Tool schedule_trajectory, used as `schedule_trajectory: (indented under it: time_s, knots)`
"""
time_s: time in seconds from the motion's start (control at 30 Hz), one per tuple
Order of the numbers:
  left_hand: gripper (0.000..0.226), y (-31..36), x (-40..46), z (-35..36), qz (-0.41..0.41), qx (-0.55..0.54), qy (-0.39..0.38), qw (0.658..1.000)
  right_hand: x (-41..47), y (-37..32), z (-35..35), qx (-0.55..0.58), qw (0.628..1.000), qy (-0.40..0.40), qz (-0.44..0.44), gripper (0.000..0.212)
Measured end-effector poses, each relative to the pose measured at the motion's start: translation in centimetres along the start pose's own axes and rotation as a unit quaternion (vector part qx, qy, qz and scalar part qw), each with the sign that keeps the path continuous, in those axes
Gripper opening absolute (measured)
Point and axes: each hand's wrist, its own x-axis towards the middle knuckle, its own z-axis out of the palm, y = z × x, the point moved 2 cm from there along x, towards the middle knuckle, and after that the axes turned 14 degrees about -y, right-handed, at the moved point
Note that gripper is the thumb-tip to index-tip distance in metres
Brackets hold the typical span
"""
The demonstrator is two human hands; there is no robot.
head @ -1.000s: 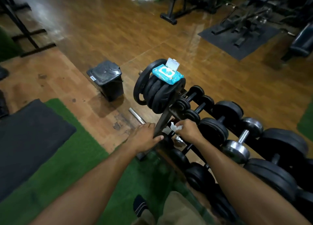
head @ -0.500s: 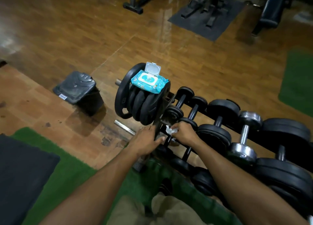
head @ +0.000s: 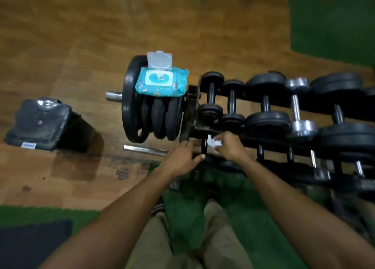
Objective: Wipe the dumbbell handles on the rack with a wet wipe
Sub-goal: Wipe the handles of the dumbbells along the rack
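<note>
I look down over my two bare arms at a dumbbell rack (head: 194, 114). My right hand (head: 229, 147) holds a crumpled white wet wipe (head: 213, 142) against a dark dumbbell handle (head: 204, 147) on the lower tier. My left hand (head: 182, 159) rests on the rack's end, just beside it. Black weight plates (head: 154, 116) hang on a peg at that end, and a blue wipes pack (head: 162, 84) with its lid flipped open sits on top of them. A black bin (head: 40, 124) stands on the wooden floor (head: 60, 45), well apart to the left. The picture is blurred.
</note>
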Motion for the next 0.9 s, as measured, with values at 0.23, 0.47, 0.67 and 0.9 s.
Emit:
schedule_trajectory:
  time_s: [0.23, 0.47, 0.67, 0.9]
  knots:
    - [0.072, -4.3, 0.9, 1.9, 0.012, 0.034, -0.08, 0.996, -0.2, 3.2, 4.8, 0.057, 0.997, 0.028, 0.034, 0.023]
    - [0.068, -5.4, 6.0, 6.7, 0.026, 0.009, -0.083, 0.996, 2.2, 7.7, 6.4, 0.118, 0.99, 0.064, 0.039, 0.034]
    - [0.075, -6.9, 15.1, 12.8, -0.034, -0.021, -0.066, 0.997, 11.4, 12.5, 8.5, 0.135, 0.987, 0.09, 0.005, 0.029]
    - [0.122, -7.0, 23.2, 18.6, -0.131, -0.093, 0.038, 0.986, 21.8, 15.0, 10.6, -0.034, 0.989, -0.001, -0.143, 0.023]
